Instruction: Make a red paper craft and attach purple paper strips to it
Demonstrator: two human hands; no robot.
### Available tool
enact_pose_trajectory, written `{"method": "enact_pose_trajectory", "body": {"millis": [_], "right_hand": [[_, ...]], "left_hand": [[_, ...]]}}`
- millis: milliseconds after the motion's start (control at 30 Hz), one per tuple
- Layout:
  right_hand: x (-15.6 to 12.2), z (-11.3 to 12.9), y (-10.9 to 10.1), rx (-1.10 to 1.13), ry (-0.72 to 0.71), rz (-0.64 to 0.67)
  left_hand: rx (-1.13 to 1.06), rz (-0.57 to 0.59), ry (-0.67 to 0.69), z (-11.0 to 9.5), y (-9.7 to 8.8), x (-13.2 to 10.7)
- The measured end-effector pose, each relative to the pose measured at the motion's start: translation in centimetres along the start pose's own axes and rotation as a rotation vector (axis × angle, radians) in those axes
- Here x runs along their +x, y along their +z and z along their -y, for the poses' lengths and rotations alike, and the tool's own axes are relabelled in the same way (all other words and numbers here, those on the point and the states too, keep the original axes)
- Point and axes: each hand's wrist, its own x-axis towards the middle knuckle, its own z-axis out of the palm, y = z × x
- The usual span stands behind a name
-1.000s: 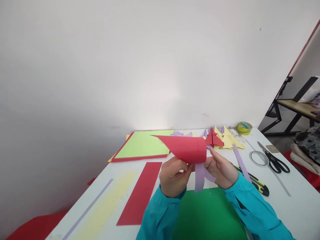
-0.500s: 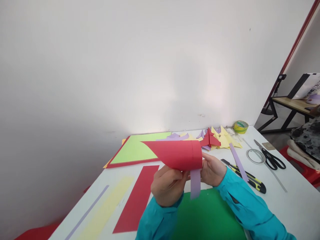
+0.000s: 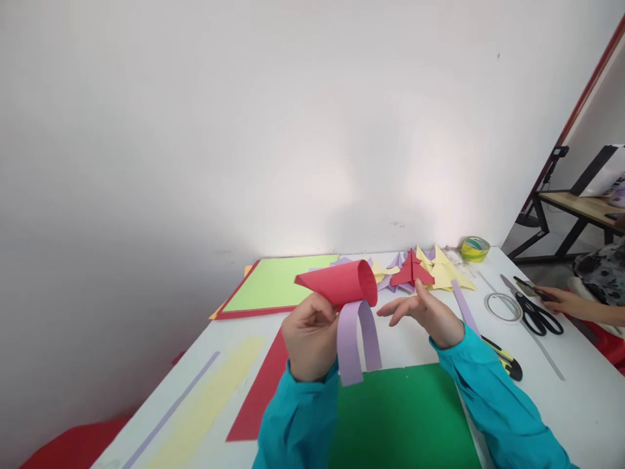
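My left hand (image 3: 311,335) is closed on a red paper tube (image 3: 336,281), pinching it from below. The tube's right end is a round opening and its left end runs to a slanted point. A bent purple paper strip (image 3: 349,342) hangs in an arch under the tube's open end, its two ends pointing down; how it is fixed there is hidden. To the right, my right hand (image 3: 432,314) is in the air with fingers spread and nothing in them, a short gap from the tube. Under both hands lies a green sheet (image 3: 400,417).
Light green sheets (image 3: 278,283) and folded paper planes (image 3: 413,270) lie along the wall. Tape (image 3: 474,249), a clear tape roll (image 3: 502,307), scissors (image 3: 534,312) and a cutter (image 3: 510,365) are at right. Another person's hand (image 3: 566,303) holds a dark tool at the table's right edge.
My right hand has let go and moved right, fingers spread. The red tube has turned, showing its open end and the strip's arch. Another person's hand has appeared at right.
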Motion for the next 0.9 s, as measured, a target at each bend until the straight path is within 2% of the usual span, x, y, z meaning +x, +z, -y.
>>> {"method": "enact_pose_trajectory", "body": {"millis": [100,200,267,367,533,700,900], "right_hand": [[-0.6,0.2,0.2,-0.025,-0.031,0.129],[-1.1,0.1,0.6,-0.035,-0.025,0.137],[-1.2,0.2,0.9,-0.039,-0.037,0.137],[-1.2,0.6,1.3,-0.002,-0.027,0.203],[-0.7,0.4,1.5,0.088,0.096,0.283],[-0.8,-0.1,1.7,0.124,0.129,0.275],[-1.2,0.3,2.1,0.057,0.095,0.258]], "left_hand": [[-0.062,0.1,-0.157,0.6,0.2,-0.1],[-0.068,0.191,-0.203,1.2,0.5,-0.4],[-0.048,0.23,-0.186,1.4,0.6,-0.4],[0.03,0.242,-0.097,1.3,0.7,-0.2],[0.185,0.223,0.095,0.9,0.4,0.2],[0.201,0.244,0.146,0.9,0.2,0.4],[0.185,0.2,0.126,0.8,0.4,0.2]]}}
